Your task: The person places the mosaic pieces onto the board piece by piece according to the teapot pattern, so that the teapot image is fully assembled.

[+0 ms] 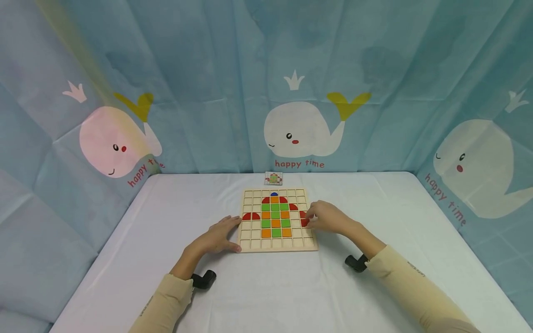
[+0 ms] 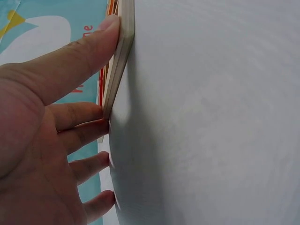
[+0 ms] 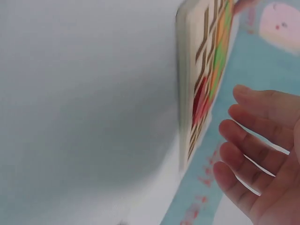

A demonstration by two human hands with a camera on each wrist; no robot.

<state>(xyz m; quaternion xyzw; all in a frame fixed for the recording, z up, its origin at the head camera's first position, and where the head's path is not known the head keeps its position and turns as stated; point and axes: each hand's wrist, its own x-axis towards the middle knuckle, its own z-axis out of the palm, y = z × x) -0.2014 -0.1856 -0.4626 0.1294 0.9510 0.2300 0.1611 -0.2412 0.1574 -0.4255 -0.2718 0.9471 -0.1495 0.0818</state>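
A wooden grid board [image 1: 254, 235] lies on the table, with green, orange and red tiles set in its middle columns and a blue half-round tile [image 1: 274, 194] at the top. My left hand [image 1: 218, 235] rests against its left edge; in the left wrist view the thumb [image 2: 101, 40] touches the board's rim and the fingers are spread. Over at the right edge, my right hand [image 1: 329, 216] is beside two red curved tiles [image 1: 304, 222]. The right wrist view shows its fingers [image 3: 248, 136] loosely bent, apart from the board, with nothing visible between them.
A small pattern card [image 1: 273, 178] lies behind the board on the white-covered table [image 1: 275, 291]. Blue curtains [image 1: 216, 134] printed with whales stand around the back and sides. Black wrist-worn devices [image 1: 204, 280] show under both sleeves.
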